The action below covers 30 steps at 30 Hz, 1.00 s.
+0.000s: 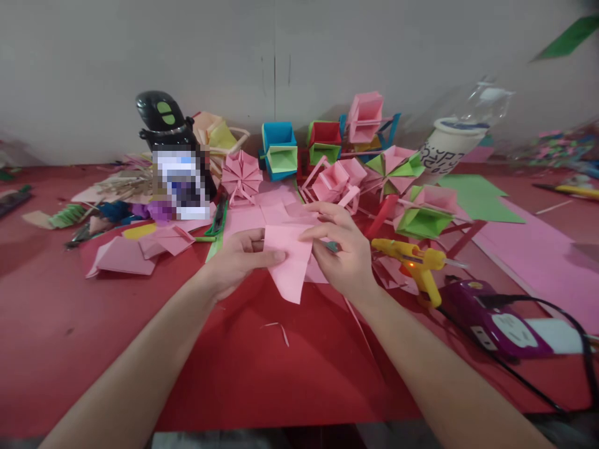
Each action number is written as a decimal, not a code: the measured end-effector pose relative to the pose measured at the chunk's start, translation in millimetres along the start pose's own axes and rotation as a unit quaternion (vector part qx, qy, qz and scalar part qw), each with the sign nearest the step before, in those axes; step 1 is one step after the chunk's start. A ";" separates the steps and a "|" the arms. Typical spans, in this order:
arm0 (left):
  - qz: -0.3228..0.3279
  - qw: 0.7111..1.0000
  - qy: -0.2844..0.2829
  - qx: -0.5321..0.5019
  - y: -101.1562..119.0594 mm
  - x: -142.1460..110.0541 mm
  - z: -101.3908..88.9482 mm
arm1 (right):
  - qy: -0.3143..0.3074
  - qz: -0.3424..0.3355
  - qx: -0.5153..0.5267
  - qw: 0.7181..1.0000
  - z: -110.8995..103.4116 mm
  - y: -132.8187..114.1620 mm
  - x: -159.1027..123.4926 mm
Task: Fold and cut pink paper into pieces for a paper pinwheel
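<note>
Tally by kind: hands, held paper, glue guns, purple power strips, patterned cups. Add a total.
Hands: 2 (left hand, right hand)
Held pink paper: 1
Yellow glue gun: 1
Purple power strip: 1
Patterned white cup: 1
Total: 6

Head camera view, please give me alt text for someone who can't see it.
A person's left hand pinches pink paper above a red table, while the right hand touches the paper's upper right edge. Behind are folded paper shapes in pink, green, blue and red; a yellow glue gun lies to the right.
</note>
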<state>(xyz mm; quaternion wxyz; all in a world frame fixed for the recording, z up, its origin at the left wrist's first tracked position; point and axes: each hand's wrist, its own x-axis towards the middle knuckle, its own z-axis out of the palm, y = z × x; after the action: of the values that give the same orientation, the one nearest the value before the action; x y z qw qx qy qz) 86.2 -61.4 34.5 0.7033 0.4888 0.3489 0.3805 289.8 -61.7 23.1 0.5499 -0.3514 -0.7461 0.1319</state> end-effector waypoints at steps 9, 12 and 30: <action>0.005 0.998 0.047 -0.031 -3.9 1.1 3.9 | -0.051 -0.015 -0.030 0.998 2.6 1.6 0.1; 0.018 0.996 0.083 -0.041 -3.3 2.1 2.3 | -0.089 -0.040 -0.024 0.995 2.4 2.1 -0.4; 0.054 0.991 0.121 0.002 -7.2 3.1 -1.6 | -0.185 0.042 0.033 0.981 -0.2 6.9 -1.8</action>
<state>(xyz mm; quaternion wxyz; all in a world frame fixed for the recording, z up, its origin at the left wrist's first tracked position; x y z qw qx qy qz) 87.7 -59.6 26.9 0.6333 0.4583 0.4058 0.4735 292.9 -58.0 17.9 0.4074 -0.3340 -0.8148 0.2421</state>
